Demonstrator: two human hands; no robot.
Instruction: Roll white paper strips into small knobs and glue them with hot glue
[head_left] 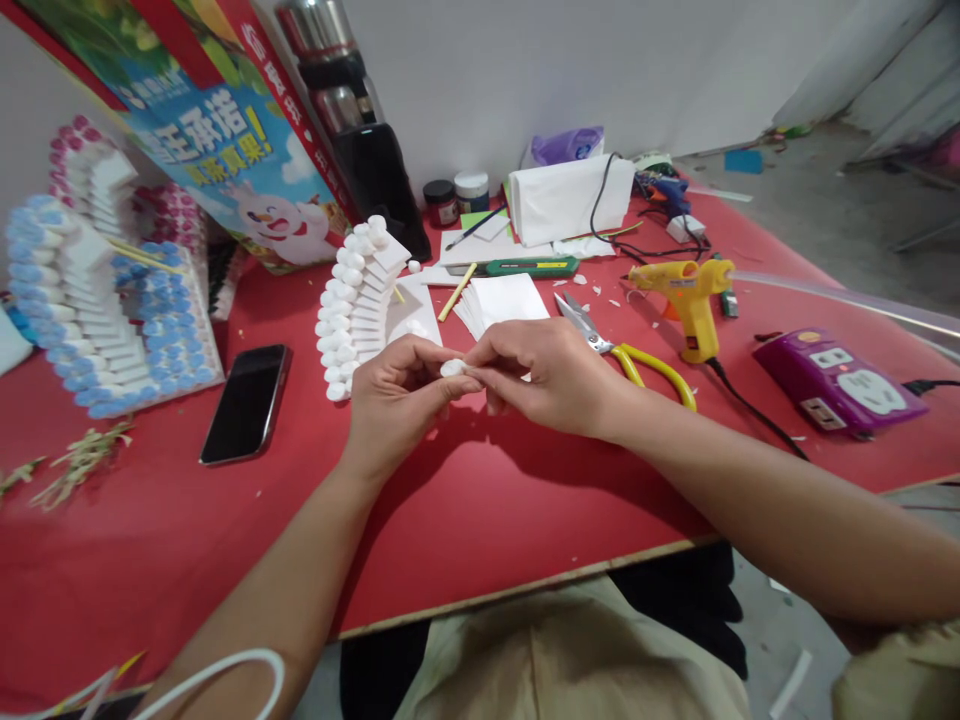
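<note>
My left hand (397, 400) and my right hand (551, 375) meet over the red table. Between their fingertips they pinch a small white rounded piece (453, 368); its material is hard to make out. Just beyond my left hand stands a curved white staircase model (367, 305), edged with white rounded pieces like the one I hold. A stack of white cards (506, 305) lies behind my right hand. Scissors with yellow handles (622, 350) rest by my right wrist, their blades spread apart.
A yellow glue gun (694, 300) and a purple power socket box (840, 380) with cords lie at right. A green cutter knife (525, 267) is at the back. Left are a phone (246, 403), a blue-and-white stair model (105, 320) and a printed box (225, 130).
</note>
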